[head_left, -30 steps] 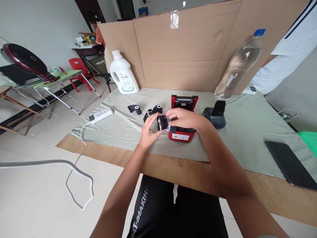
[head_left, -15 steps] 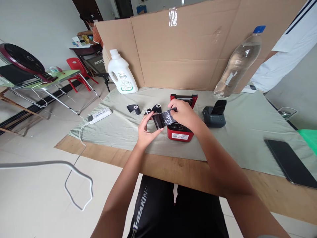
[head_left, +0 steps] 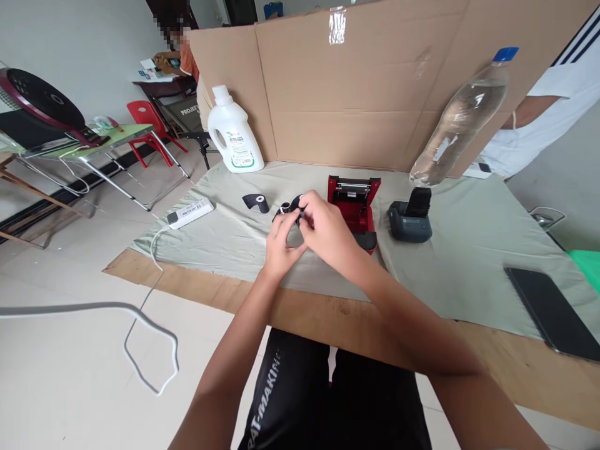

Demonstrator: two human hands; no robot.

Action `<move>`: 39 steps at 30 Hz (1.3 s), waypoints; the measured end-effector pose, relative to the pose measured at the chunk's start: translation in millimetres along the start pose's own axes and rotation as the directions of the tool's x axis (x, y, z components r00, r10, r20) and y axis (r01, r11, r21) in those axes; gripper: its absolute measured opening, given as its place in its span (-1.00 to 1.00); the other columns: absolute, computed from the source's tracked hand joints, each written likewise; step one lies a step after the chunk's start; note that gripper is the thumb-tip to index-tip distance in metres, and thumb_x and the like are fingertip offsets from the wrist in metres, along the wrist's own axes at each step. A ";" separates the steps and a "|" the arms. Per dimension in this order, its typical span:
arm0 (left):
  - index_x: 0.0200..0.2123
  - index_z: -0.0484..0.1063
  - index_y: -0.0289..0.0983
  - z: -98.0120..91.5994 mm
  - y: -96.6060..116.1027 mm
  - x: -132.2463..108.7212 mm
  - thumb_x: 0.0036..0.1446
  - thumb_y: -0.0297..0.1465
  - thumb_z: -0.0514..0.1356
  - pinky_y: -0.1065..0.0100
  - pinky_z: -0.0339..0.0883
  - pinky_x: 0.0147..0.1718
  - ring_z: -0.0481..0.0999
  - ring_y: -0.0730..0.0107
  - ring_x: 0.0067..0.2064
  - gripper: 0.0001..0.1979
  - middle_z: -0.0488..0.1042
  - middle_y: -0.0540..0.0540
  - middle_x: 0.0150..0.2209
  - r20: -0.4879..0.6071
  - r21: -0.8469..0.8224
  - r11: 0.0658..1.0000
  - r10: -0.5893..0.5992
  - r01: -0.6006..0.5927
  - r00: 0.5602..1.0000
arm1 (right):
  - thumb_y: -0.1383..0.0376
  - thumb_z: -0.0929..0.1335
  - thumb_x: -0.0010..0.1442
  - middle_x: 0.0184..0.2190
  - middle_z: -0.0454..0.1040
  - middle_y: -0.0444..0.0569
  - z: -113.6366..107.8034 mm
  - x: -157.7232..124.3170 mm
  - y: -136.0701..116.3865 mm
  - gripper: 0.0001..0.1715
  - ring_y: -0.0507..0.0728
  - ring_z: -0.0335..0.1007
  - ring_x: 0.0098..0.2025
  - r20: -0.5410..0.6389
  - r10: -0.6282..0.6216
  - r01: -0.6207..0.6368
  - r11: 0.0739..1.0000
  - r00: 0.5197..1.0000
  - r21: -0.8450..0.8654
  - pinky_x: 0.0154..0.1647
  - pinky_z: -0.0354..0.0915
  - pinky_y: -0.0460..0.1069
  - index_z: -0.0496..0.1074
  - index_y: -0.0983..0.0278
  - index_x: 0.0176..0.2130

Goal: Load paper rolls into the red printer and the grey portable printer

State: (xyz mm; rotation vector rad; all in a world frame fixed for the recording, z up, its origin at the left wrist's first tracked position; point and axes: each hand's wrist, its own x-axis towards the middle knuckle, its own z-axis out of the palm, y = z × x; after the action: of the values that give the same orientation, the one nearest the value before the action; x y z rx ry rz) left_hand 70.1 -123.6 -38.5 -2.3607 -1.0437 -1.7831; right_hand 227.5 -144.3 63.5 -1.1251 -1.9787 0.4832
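My left hand (head_left: 282, 247) and my right hand (head_left: 325, 228) meet left of a red and black printer (head_left: 354, 212) whose lid stands up. Both have their fingers closed round a black roll, mostly hidden between them; only dark bits show at the fingertips. Just behind my fingers lie small dark rolls (head_left: 284, 207). Another black roll (head_left: 255, 201), partly unwound, rests farther left on the cloth. To the right of the printer sits a small dark device (head_left: 409, 220) with its flap raised.
A white jug (head_left: 237, 134) and a leaning water bottle (head_left: 462, 122) stand before the cardboard (head_left: 342, 87). A power strip (head_left: 191, 214) lies at left, a black phone (head_left: 553, 309) at right. One person is behind at left, another behind the cardboard at right.
My right hand has moved left, close against my left hand, and the stretched black strip is now bunched between them. More of the open printer shows. The view has shifted slightly.
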 end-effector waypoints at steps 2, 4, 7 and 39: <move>0.19 0.39 -0.14 0.5 0.6 -1.7 0.23 -0.26 0.33 0.09 0.47 0.08 0.54 0.11 0.12 -0.52 0.51 -0.22 0.11 -0.018 0.003 1.000 -0.027 0.027 0.999 | 0.46 0.31 0.18 -0.28 0.49 -0.06 6.2 -3.3 -5.4 -0.75 0.15 0.43 -0.24 0.076 -0.001 -0.003 0.999 0.997 0.048 -0.24 0.30 0.02 0.31 0.19 -0.14; 0.06 0.44 -0.17 1.5 2.2 -2.5 0.21 -0.21 0.34 0.09 0.48 0.05 0.56 0.11 0.11 -0.62 0.53 -0.21 0.08 -0.055 -0.017 0.992 -0.130 0.129 0.990 | 0.42 0.34 0.19 -0.24 0.52 -0.05 6.3 -3.7 -5.3 -0.77 0.15 0.47 -0.20 0.106 0.022 -0.035 0.992 0.994 0.123 -0.21 0.34 0.01 0.32 0.19 -0.13; -0.14 0.42 -0.22 3.5 5.1 -0.8 0.08 -0.12 0.43 0.14 0.50 -0.04 0.60 0.13 0.03 -0.59 0.56 -0.21 0.03 -0.137 -0.145 0.943 -0.319 0.299 0.938 | 0.44 0.33 0.21 -0.14 0.53 0.00 -2.0 -0.8 2.7 -0.73 0.17 0.48 -0.08 0.058 0.001 -0.008 0.991 0.998 0.132 -0.09 0.39 0.04 0.38 0.22 -0.08; 0.12 0.49 -0.22 -4.1 5.0 -1.3 0.23 -0.14 0.33 0.13 0.50 0.07 0.63 0.13 0.00 -0.54 0.61 -0.19 0.03 -0.109 0.042 0.962 -0.263 0.269 0.959 | 0.29 0.39 0.25 -0.26 0.61 -0.07 23.7 8.0 31.5 -0.79 0.12 0.50 -0.26 0.075 0.064 -0.080 0.968 0.995 0.236 -0.16 0.38 0.00 0.54 0.25 -0.10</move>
State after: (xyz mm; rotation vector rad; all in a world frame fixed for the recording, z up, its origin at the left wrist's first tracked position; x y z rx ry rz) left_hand 68.9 -129.7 -36.3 -2.1560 -1.4350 -1.9032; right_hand 223.6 -119.5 32.1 -1.0429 -1.8816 0.7850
